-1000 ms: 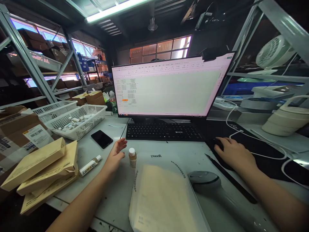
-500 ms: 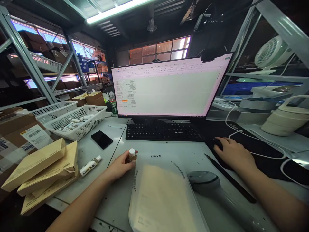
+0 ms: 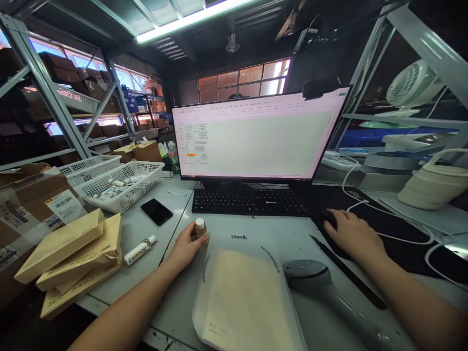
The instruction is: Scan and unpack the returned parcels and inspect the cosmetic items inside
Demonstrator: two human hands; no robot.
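Note:
My left hand [image 3: 186, 246] is closed around a small amber bottle with a white cap [image 3: 200, 227], which stands upright on the white table [image 3: 256, 234] just left of a frosted plastic pouch holding a tan envelope [image 3: 244, 297]. My right hand [image 3: 353, 234] rests curled over a black mouse [image 3: 328, 218] on a dark mat, right of the black keyboard [image 3: 248, 201]. A wide monitor [image 3: 256, 136] showing a spreadsheet stands behind the keyboard.
A grey handheld scanner [image 3: 321, 285] lies near the pouch, with a black pen [image 3: 347, 273] beside it. On the left are a black phone [image 3: 156, 211], a lying labelled bottle [image 3: 139, 250], stacked tan boxes [image 3: 73, 253], white baskets [image 3: 124, 183] and cardboard cartons. Shelving, a fan and cables stand on the right.
My left hand went from open beside the amber bottle to wrapped around it. The right hand has stayed on the mouse. The view has shifted slightly.

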